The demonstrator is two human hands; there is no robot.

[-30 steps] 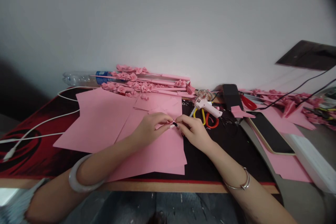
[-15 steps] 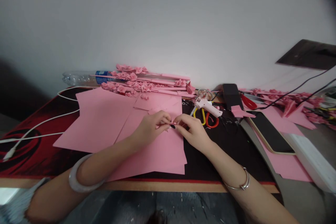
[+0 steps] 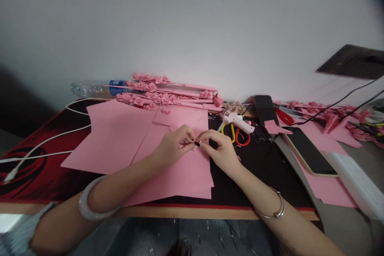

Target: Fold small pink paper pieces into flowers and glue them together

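Note:
Over the pink paper sheets (image 3: 180, 180), my left hand (image 3: 175, 144) and my right hand (image 3: 220, 148) meet at the fingertips. Between them they pinch a small pink paper piece (image 3: 198, 141), mostly covered by the fingers, so its exact shape is hard to make out. Both hands are closed, thumb against forefinger. Just beyond my right hand lie a white glue gun (image 3: 238, 122) and scissors (image 3: 242, 138) with yellow and red handles.
Pink paper flower stems (image 3: 168, 98) lie along the wall beside a plastic bottle (image 3: 93, 89). White cables (image 3: 54, 140) cross the left side. On the right are a phone (image 3: 310, 152), a white box (image 3: 358, 184), a black box (image 3: 264, 108) and more paper flowers (image 3: 315, 108).
The fingers have shifted slightly around the small paper piece, with my right forefinger a little more arched. Everything else stays in place.

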